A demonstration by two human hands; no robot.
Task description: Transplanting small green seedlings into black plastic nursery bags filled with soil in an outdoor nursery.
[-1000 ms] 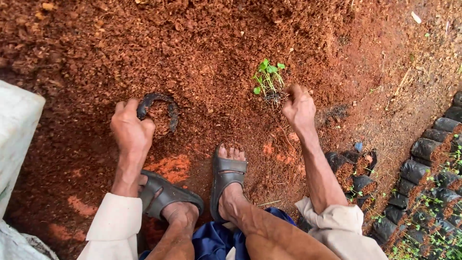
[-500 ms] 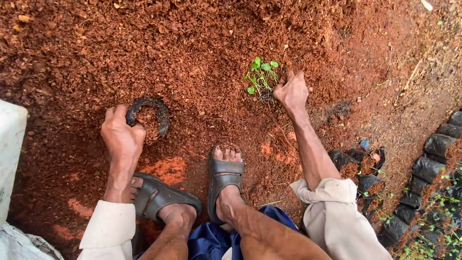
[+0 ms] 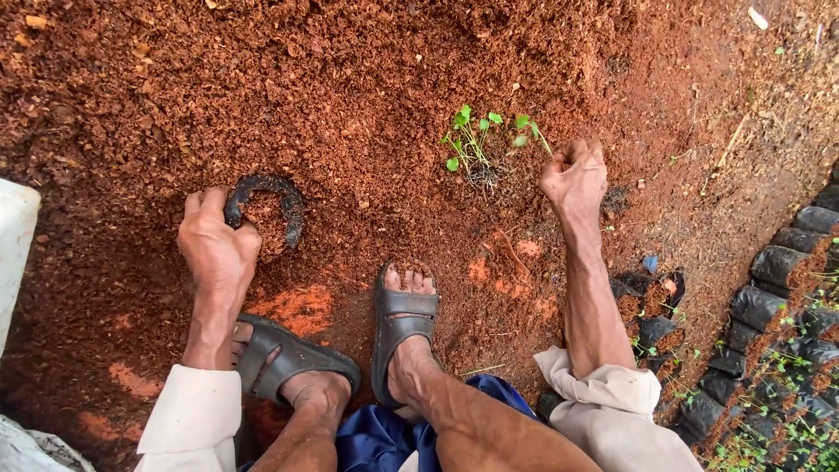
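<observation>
Red-brown soil [image 3: 367,96] throughout: left hand [image 3: 214,249] grips a black bag's [image 3: 262,210] rim, keeping it open; right hand [image 3: 574,175] closed, pinching a seedling [image 3: 524,127] beside the far seedling clump [image 3: 468,144].

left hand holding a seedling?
No: the left hand grips the rim of a black soil-filled bag; the seedlings lie by the right hand.

Your right hand [image 3: 574,177] has come off the seedlings' [image 3: 476,144] base and now sits closed just to their right, pinching one stem that leans toward it. Your left hand [image 3: 214,245] has slid lower along the black bag's [image 3: 266,205] left rim.
</observation>
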